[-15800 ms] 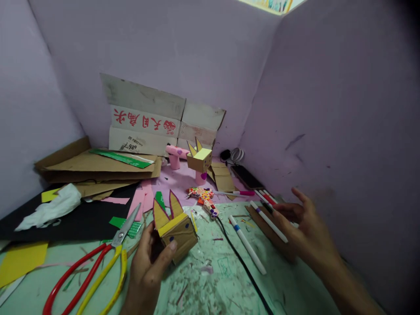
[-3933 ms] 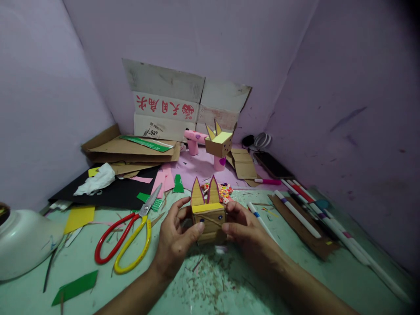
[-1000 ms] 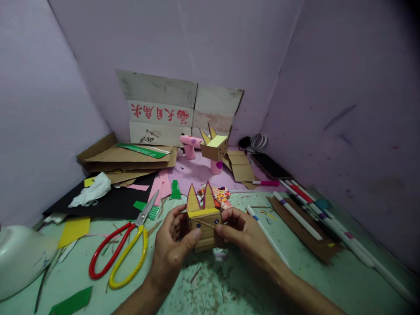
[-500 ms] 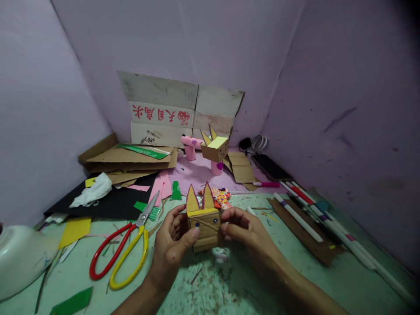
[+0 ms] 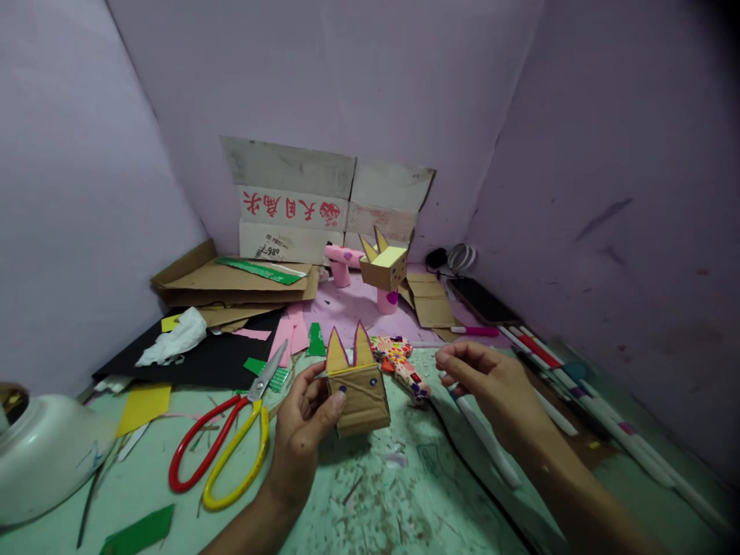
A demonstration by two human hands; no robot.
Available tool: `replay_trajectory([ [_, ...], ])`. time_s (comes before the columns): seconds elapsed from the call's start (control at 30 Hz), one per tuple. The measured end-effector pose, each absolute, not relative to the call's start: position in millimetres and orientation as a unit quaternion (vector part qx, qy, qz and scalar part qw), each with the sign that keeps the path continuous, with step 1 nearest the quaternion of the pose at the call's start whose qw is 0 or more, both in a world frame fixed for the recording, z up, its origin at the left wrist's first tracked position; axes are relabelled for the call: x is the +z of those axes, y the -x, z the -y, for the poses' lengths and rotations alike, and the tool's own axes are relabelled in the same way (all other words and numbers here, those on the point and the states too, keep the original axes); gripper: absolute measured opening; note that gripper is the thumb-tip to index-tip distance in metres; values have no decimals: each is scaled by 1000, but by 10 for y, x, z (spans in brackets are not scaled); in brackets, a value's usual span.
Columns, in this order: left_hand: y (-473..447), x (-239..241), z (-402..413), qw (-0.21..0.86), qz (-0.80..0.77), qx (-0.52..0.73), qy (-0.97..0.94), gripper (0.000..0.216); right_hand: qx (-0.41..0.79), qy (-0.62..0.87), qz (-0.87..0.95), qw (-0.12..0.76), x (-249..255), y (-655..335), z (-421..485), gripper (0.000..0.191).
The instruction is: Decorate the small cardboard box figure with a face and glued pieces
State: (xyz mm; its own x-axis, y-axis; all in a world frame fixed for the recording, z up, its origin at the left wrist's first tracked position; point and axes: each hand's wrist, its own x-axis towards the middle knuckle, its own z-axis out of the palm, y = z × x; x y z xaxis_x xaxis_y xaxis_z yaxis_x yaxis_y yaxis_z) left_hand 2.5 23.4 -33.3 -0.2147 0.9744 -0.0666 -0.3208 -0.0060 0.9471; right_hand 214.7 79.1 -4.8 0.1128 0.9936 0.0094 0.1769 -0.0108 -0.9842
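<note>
My left hand point(image 5: 309, 420) is closed around the left side of a small brown cardboard box point(image 5: 361, 405), its thumb on the front face. The box has two pointed yellow ears with purple edges and two dark dot eyes. Apart from it, to the right, my right hand point(image 5: 482, 378) hovers with fingers loosely curled and nothing visible in them. Between the hands lies a glue gun point(image 5: 408, 370) with a colourful pattern and a black cord. Under my right hand is a white marker point(image 5: 489, 439).
Red-and-yellow-handled scissors point(image 5: 231, 439) lie on the left. Behind stands a pink figure point(image 5: 341, 270) with an eared cardboard head point(image 5: 381, 270). Several markers point(image 5: 601, 408) and a phone point(image 5: 482, 299) are at right. Cardboard pieces point(image 5: 237, 281) and a white bowl-like object point(image 5: 52, 455) are at left.
My right hand has left the cardboard box and moved right, above the white marker. My left hand still holds the box. The view has shifted slightly, and more of the glue gun shows.
</note>
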Motion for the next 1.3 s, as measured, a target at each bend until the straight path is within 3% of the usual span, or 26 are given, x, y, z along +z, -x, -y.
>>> replay_trajectory([
  [0.8,-70,-331,-241,508,-475,636,-333,63,469,553,524,448,-61,-1966,-669,20],
  [1.3,-49,-413,-214,439,-497,587,-465,65,428,527,600,423,-207,-1707,-491,22],
])
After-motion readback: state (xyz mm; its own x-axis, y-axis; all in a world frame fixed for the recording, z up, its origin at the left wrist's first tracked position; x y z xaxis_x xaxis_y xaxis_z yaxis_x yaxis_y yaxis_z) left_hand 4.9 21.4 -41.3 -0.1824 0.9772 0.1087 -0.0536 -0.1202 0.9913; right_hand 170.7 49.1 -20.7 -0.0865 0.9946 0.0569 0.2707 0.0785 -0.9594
